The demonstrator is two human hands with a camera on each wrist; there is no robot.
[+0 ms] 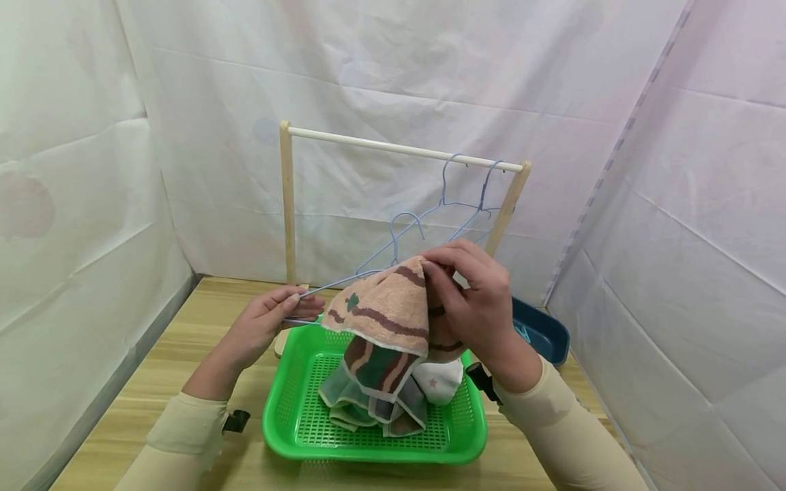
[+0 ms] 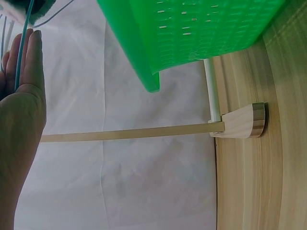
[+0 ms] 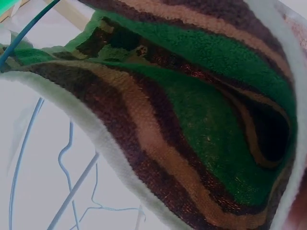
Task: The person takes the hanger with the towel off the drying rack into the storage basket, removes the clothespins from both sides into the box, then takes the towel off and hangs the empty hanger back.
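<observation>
My left hand pinches the left end of a blue wire hanger between thumb and fingers, its hook pointing up. A small striped towel, peach and brown on one face with a green patch, is draped over the hanger wire. At its top right, my right hand pinches the towel's edge. In the right wrist view the towel's green and brown face fills most of the picture, bordered in white. The left wrist view shows the hanger wire crossing the left palm.
Below the hands stands a green basket with several folded cloths and a white star-marked cloth. Behind is a wooden rack with a white bar; blue hangers hang at its right. A dark blue tray lies right.
</observation>
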